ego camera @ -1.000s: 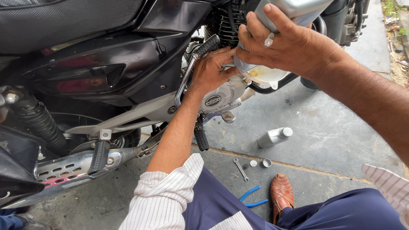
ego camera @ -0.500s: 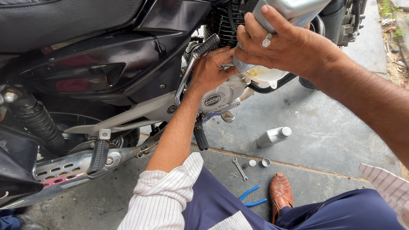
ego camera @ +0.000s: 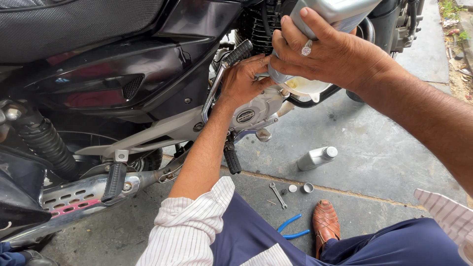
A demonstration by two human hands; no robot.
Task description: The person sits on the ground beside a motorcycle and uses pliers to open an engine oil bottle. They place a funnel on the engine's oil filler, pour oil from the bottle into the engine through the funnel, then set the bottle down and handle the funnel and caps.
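At the far left we see the motorcycle's rear spring (ego camera: pixel 42 140) and, below it, the chrome exhaust pipe (ego camera: pixel 74 197) with a black footrest (ego camera: pixel 114 181) lying over it; the black side panel (ego camera: pixel 123 79) fills the view above. These crowd the left side, so the only open room lies on the concrete floor (ego camera: pixel 384 148) to the right.

Our left hand (ego camera: pixel 244 81) reaches up along the striped sleeve (ego camera: pixel 189 226) and rests on the silver engine cover (ego camera: pixel 251 114), just under the kick lever (ego camera: pixel 231 61). Its fingers are curled narrowly around the base of a white funnel (ego camera: pixel 305 87), which sits at the top of the engine cover; what lies under the fingertips we cannot tell.

Just right of it, our right hand (ego camera: pixel 330 56), wearing a ring (ego camera: pixel 307 48), is wrapped firmly around a grey bottle (ego camera: pixel 340 12). The bottle is tipped downward with its neck pointing into the funnel, directly between the two hands, which nearly touch.

On the floor below lie a small wrench (ego camera: pixel 278 194), two little caps (ego camera: pixel 300 187), blue-handled pliers (ego camera: pixel 294 227), and a second grey bottle (ego camera: pixel 318 157) lying on its side, well apart from both hands. A brown sandal (ego camera: pixel 326 225) stands near the pliers.
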